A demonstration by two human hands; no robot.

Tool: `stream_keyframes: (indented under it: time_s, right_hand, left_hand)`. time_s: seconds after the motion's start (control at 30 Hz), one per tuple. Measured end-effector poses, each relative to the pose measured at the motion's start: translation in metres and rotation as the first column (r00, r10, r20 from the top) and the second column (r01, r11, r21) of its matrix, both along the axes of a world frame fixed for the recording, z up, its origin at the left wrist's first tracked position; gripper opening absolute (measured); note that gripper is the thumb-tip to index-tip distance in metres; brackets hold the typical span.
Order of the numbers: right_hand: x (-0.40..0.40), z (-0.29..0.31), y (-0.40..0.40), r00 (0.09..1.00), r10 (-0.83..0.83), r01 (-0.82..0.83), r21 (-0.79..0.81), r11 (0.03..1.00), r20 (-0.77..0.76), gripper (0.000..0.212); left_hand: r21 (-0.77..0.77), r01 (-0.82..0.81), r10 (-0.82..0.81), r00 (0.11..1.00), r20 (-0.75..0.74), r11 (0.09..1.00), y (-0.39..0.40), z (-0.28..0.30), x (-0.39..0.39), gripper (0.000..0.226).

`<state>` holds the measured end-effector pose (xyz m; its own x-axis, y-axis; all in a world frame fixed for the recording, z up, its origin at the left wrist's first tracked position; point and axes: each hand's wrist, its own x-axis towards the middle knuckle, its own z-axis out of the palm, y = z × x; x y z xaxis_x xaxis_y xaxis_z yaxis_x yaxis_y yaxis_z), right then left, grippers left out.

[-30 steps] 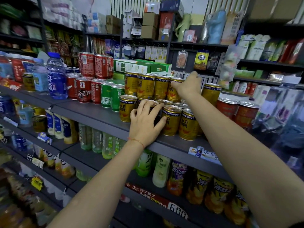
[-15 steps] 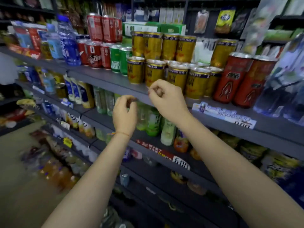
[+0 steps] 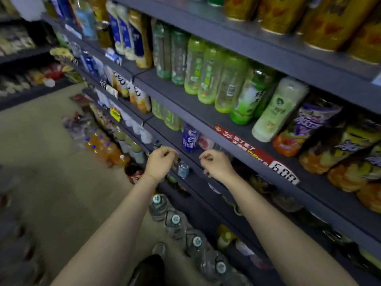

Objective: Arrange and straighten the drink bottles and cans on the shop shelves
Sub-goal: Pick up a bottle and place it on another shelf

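While both hands hang loosely curled, green bottles [image 3: 210, 73] stand upright — tightly packed.

Gap right of blue bottle [image 3: 190, 140].

Single head-worn wide-angle view is looking forward and steeply down along the shelves [image 3: 206, 112] running up the right, close in, floor [image 3: 41, 162] filling the left, both forearms entering from the bottom edge.

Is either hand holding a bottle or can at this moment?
No. The left hand and the right hand both hang loosely curled and empty in front of a lower shelf.
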<state>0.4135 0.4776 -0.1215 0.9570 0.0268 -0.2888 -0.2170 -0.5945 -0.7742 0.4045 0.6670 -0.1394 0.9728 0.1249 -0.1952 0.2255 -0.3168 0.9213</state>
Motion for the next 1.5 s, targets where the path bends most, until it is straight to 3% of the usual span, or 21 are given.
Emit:
stream_keyframes:
  time_s: [0.17, 0.27, 0.47, 0.63, 0.83, 0.93, 1.03, 1.17, 1.37, 1.5]
  right_hand:
    - [0.061, -0.04, 0.032, 0.99, -0.116, 0.114, -0.027, 0.993, -0.081, 0.046]
    - [0.098, -0.075, 0.052, 0.973, -0.208, 0.203, -0.056, 0.978, -0.098, 0.089]
    - [0.132, -0.101, 0.091, 0.847, -0.529, 0.53, 0.023, 0.848, -0.055, 0.099]
    - [0.143, -0.112, 0.099, 0.764, -0.645, 0.644, 0.092, 0.759, -0.026, 0.092]
    - [0.124, -0.113, 0.085, 0.805, -0.577, 0.584, -0.012, 0.811, 0.137, 0.074]
    - [0.09, -0.11, 0.081, 0.84, -0.537, 0.536, 0.037, 0.843, 0.082, 0.051]
    - [0.044, -0.095, 0.078, 0.902, -0.431, 0.428, 0.08, 0.9, 0.027, 0.037]
    - [-0.033, -0.063, 0.057, 0.945, -0.325, 0.317, 0.115, 0.941, 0.051, 0.041]
    - [-0.168, -0.013, -0.031, 0.951, -0.237, 0.209, 0.153, 0.966, 0.2, 0.04]
    - [-0.258, 0.025, -0.112, 0.939, -0.257, 0.2, 0.246, 0.948, 0.229, 0.036]
  left_hand:
    - [-0.116, 0.032, -0.047, 0.991, -0.125, 0.993, 0.025, -0.027, 0.041, 0.025]
    - [-0.15, 0.041, -0.07, 0.979, -0.19, 0.988, 0.042, -0.041, 0.066, 0.023]
    - [-0.262, 0.059, -0.145, 0.935, -0.322, 0.963, 0.063, -0.071, 0.097, 0.019]
    - [-0.292, 0.076, -0.191, 0.9, -0.39, 0.953, 0.069, -0.083, 0.105, 0.02]
    - [-0.295, 0.079, -0.191, 0.908, -0.373, 0.952, 0.066, -0.08, 0.1, 0.019]
    - [-0.284, 0.079, -0.17, 0.934, -0.313, 0.955, 0.059, -0.074, 0.087, 0.013]
    - [-0.393, 0.082, -0.184, 0.956, -0.23, 0.916, 0.043, -0.061, 0.067, 0.018]
    - [-0.492, 0.157, -0.25, 0.96, -0.129, 0.856, -0.003, -0.037, 0.018, 0.045]
    - [-0.74, 0.071, -0.181, 0.981, -0.07, 0.669, -0.099, 0.009, -0.106, 0.035]
    - [-0.756, 0.192, -0.26, 0.965, 0.03, 0.626, -0.167, 0.055, -0.183, 0.019]
